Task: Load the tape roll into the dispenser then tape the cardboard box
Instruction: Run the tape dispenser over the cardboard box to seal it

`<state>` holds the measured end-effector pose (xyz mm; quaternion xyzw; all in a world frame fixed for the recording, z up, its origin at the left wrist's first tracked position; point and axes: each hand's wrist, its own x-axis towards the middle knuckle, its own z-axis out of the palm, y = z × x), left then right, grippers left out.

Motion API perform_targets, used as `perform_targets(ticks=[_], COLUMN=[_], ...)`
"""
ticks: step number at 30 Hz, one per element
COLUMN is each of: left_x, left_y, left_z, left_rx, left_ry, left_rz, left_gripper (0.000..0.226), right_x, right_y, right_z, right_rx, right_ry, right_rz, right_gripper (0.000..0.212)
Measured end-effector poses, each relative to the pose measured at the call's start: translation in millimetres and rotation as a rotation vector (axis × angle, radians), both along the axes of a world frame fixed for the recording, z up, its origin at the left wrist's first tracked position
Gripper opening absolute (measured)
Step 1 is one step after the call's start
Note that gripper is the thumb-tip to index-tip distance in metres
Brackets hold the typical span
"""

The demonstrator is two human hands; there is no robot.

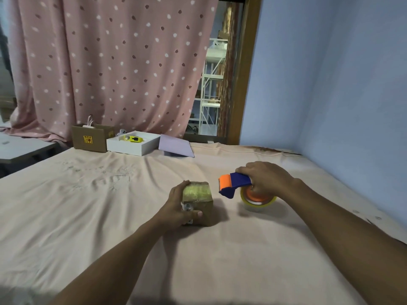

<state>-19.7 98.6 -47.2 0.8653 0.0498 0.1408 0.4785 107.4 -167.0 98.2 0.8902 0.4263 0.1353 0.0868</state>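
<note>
Head view, only one. Box point(198, 202), small brown cardboard cube, sits centre frame on the pink sheet point(110, 205). Top is covered w/ glossy yellowish tape; a white label shows on the near-left face. It's turned slightly, one corner toward lower right of frame. No real long axis, roughly cubic.

Left hand point(178, 208) wraps the box from its left side: fingers over the far top edge, thumb across the near face. Clenched on the box.

Dispenser point(234, 183), blue body w/ orange front, is right of centre, near the box but apart from it. Long axis runs roughly left-right across the frame, orange end pointing left toward the box, tilted a bit downward. Tape roll point(258, 200), clear on an orange hub, is mounted at the right end; its lower edge appears to touch the sheet.

Right hand point(266, 179) grips the dispenser from above at the handle end, fingers curled round it, partly hiding the hub.

Surface: wide, flat, covered by wrinkled pink sheet. Can't tell if bed or worktop underneath.

Room: blue wall point(330, 84) on right. Pink dotted curtain point(110, 62) across upper left. Wooden door frame point(244, 73) upper centre, white shelving point(211, 89) seen through the gap. At far edge of the sheet, upper left: open carton point(90, 139), white tray point(134, 145) w/ a yellow item point(133, 139) in it, lilac lid point(176, 147) leaning just beside the tray.
</note>
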Motion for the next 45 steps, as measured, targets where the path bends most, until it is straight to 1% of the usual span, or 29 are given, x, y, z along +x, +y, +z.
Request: perform_targets(ticks=[2,5,7,9,10,11,12,13,14,15,16,17,18,20,22,24,26,29,31,34,38,41,45], left_x=[0.1,-1.1,-1.5,-1.1,0.1,2.3,5.1,8.8,11.3,13.9,16.2,19.1,22.7,37.3,47.2,54.3,54.1,46.9,41.6,36.9,36.1,39.8,42.5], left_y=[1.3,6.0,11.1,13.3,11.8,8.9,4.7,-1.7,-7.9,-13.7,-20.5,-28.6,-35.8,-46.4,-52.8,-55.0,-50.3,-38.7,-35.9,-39.9,-45.9,-41.6,-39.1], left_z=[1.5,7.8,11.6,19.9,25.5,32.6,41.7,52.1,62.5,70.4,77.8,83.5,85.1,83.8,78.9,71.6,67.2,67.9,68.2,72.7,77.2,72.7,69.7], left_rx=[-0.002,-0.01,0.027,0.039,0.045,0.073,0.155,0.283,0.352,0.36,0.376,0.433,0.555,0.796,0.83,0.901,0.971,0.93,0.981,1.134,1.282,1.293,1.304], left_ry=[0.021,0.048,0.08,0.142,0.178,0.2,0.201,0.201,0.208,0.226,0.257,0.328,0.361,0.341,0.327,0.301,0.317,0.357,0.338,0.302,0.292,0.287,0.275], left_rz=[-0.004,-0.01,-0.022,-0.039,-0.043,-0.048,-0.045,-0.031,-0.011,0.002,0.006,0.005,0.006,0.076,0.194,0.131,0.032,0.024,0.022,-0.026,-0.063,-0.073,-0.075], left_gripper=[0.122,0.131,0.133,0.129,0.121,0.107,0.091,0.073,0.064,0.061,0.061,0.06,0.06,0.063,0.061,0.054,0.05,0.047,0.053,0.064,0.059,0.053,0.046], right_x=[0.9,-1.0,-1.6,-3.0,-3.7,-5.2,-6.6,-7.9,-9.0,-9.9,-10.5,-11.3,-12.1,-13.2,-15.3,-16.8,-18.1,-20.2,-22.0,-24.2,-23.0,-24.0,-26.8], right_y=[-1.5,2.9,6.7,9.8,11.8,14.1,16.3,18.1,19.6,20.4,20.6,20.4,20.1,17.9,15.6,12.9,10.7,11.4,14.6,19.5,25.1,33.0,46.5], right_z=[-6.0,-15.8,-19.4,-21.2,-22.5,-23.1,-23.8,-24.3,-24.8,-25.1,-25.2,-25.1,-25.2,-24.8,-23.4,-20.7,-18.1,-15.1,-14.8,-19.3,-15.3,-4.7,11.3], right_rx=[0.007,0.005,0.01,0.006,0.001,-0.006,-0.018,-0.032,-0.045,-0.054,-0.059,-0.061,-0.064,-0.076,-0.082,-0.087,-0.086,-0.07,-0.075,-0.092,-0.14,-0.212,-0.311], right_ry=[-0.007,-0.024,-0.02,-0.016,-0.014,-0.013,-0.019,-0.025,-0.028,-0.027,-0.024,-0.017,-0.013,-0.017,-0.015,-0.014,-0.008,0.009,0.018,0.044,0.043,0.007,-0.087], right_rz=[0.005,0.015,0.017,0.016,0.013,0.01,0.008,0.011,0.014,0.014,0.012,0.008,0.003,-0.01,-0.015,-0.023,-0.04,-0.051,-0.049,-0.046,-0.047,-0.026,-0.004], right_gripper=[0.06,0.061,0.061,0.06,0.059,0.057,0.054,0.052,0.05,0.049,0.049,0.048,0.048,0.046,0.046,0.043,0.042,0.041,0.041,0.043,0.043,0.042,0.041])
